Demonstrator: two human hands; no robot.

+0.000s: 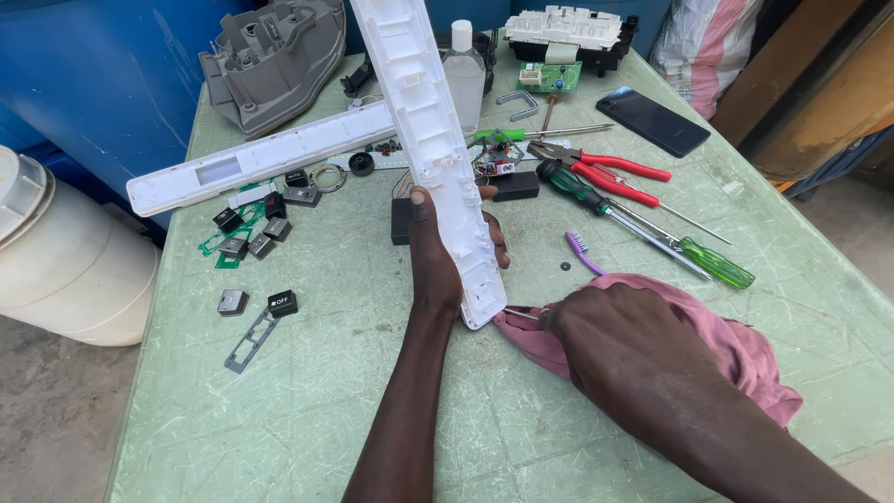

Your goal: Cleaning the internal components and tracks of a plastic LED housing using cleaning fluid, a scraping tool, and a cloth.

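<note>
My left hand (438, 256) grips a long white plastic panel (424, 121) near its lower end and holds it upright, tilted away from me, with its hollow ribbed inner side facing me. My right hand (624, 349) rests on a crumpled pink cloth (736, 349) on the green table (307, 410), pinching a fold of it close to the panel's bottom tip. A second long white panel (261, 156) lies flat behind the first.
Red-handled pliers (610, 172), green-handled screwdrivers (652, 228), a purple brush (582, 250), a dark phone (666, 121), a clear bottle (464, 74), circuit boards, several black buttons (251, 233) and a grey housing (275, 56) lie about. A white bucket (65, 270) stands left of the table.
</note>
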